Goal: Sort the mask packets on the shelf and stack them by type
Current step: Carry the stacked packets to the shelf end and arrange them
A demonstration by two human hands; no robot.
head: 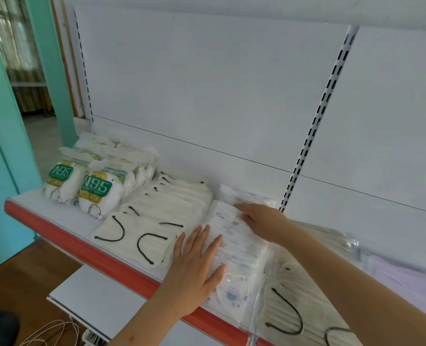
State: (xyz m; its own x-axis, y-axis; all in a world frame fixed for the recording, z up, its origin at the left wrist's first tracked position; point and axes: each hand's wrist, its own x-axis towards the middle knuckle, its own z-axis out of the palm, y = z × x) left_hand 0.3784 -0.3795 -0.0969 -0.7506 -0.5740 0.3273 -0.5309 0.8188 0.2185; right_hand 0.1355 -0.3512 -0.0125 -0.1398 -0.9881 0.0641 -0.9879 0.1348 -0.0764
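Observation:
A row of white packets with small blue prints [234,248] runs front to back in the middle of the white shelf [39,203]. My left hand [197,265] lies flat with fingers spread against the row's left side. At the far end of that row my right hand [262,221] presses down on the packets, fingers together. Left of the row lies a pile of cream masks with black ear loops [154,221]. Two stacks of N95 packets with green labels [94,193] stand at the shelf's left end. More cream masks with black loops [289,308] lie at the front right.
The shelf has a red front edge strip [87,245] and a white back panel with slotted uprights [314,126]. A lower white shelf [94,293] juts out below. Pale lilac packets [406,278] lie at the far right. Loose cords lie on the wooden floor [49,330].

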